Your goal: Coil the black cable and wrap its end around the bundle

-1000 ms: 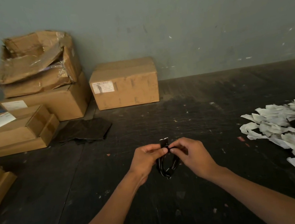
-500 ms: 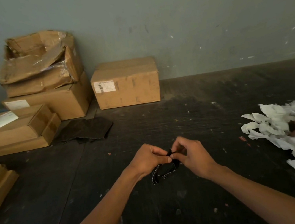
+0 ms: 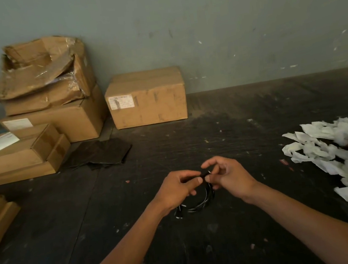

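Note:
The black cable (image 3: 196, 207) hangs as a small coiled bundle of loops below my two hands, over the dark table. My left hand (image 3: 176, 190) pinches the top of the bundle between thumb and fingers. My right hand (image 3: 229, 177) pinches the cable's end at the same spot, where a small bright tip shows between the fingertips. The upper part of the coil is hidden behind my fingers.
Several cardboard boxes (image 3: 146, 98) stand along the wall at the back left, with flat boxes (image 3: 18, 155) in front of them. A dark sheet (image 3: 99, 153) lies by the boxes. A pile of white scraps (image 3: 342, 155) covers the table's right side.
The coil has swung from hanging straight down to lying tilted towards the lower left. Both hands stayed together at its top, and my right fingers have shifted on the cable's end.

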Action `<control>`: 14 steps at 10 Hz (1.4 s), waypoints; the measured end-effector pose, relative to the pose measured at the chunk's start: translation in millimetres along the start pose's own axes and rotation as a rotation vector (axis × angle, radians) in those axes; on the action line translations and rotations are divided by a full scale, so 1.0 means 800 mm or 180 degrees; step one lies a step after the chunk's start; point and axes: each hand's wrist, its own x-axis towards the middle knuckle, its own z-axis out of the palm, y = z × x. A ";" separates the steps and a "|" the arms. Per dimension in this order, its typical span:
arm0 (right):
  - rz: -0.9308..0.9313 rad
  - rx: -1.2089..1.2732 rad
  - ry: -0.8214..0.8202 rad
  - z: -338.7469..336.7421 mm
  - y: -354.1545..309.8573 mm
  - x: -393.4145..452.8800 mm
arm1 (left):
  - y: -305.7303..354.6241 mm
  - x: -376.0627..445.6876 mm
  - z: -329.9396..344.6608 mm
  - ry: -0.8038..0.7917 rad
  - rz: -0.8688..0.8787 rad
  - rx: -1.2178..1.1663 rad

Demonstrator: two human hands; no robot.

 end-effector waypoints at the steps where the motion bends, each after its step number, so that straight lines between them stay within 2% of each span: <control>1: 0.0319 0.0554 0.0091 -0.009 0.003 0.008 | -0.007 -0.002 -0.006 0.0166 0.0056 -0.0113; 2: 0.0620 0.0954 0.0233 -0.018 0.008 0.011 | -0.022 -0.003 -0.011 0.0223 -0.0108 -0.0369; 3: 0.0869 0.1216 0.0352 -0.018 0.021 0.015 | -0.036 -0.001 -0.009 0.0241 -0.0347 -0.0968; 4: 0.1020 0.1190 0.0260 -0.007 0.037 0.019 | -0.044 0.008 0.004 0.0424 -0.0585 -0.1745; 5: 0.1110 0.0998 0.0163 0.008 0.054 0.027 | -0.057 0.024 0.014 0.0689 -0.0779 -0.2005; 6: 0.1301 0.0878 0.0103 0.017 0.073 0.038 | -0.072 0.045 0.023 0.0785 -0.0934 -0.1735; 7: 0.1617 0.0356 0.0140 0.027 0.094 0.052 | -0.093 0.076 0.030 0.0825 -0.1234 -0.1043; 8: 0.1896 0.0167 0.0249 0.036 0.118 0.068 | -0.111 0.099 0.034 0.0796 -0.1538 -0.0484; 9: 0.2001 0.0092 0.0302 0.042 0.139 0.081 | -0.121 0.113 0.036 0.0783 -0.1688 -0.0323; 10: 0.1974 -0.0036 0.0278 0.044 0.147 0.087 | -0.125 0.122 0.034 0.0581 -0.1768 -0.0164; 11: 0.1896 -0.0317 0.0029 0.043 0.151 0.090 | -0.125 0.127 0.029 0.0453 -0.1758 0.0015; 12: 0.1690 -0.0945 -0.0478 0.039 0.147 0.092 | -0.123 0.126 0.023 0.0254 -0.1698 0.0326; 13: 0.1622 -0.1261 -0.0737 0.037 0.135 0.094 | -0.124 0.125 0.018 0.0041 -0.1677 0.0524; 14: 0.1539 -0.1583 -0.0643 0.036 0.131 0.101 | -0.124 0.126 0.012 0.0181 -0.1693 0.0553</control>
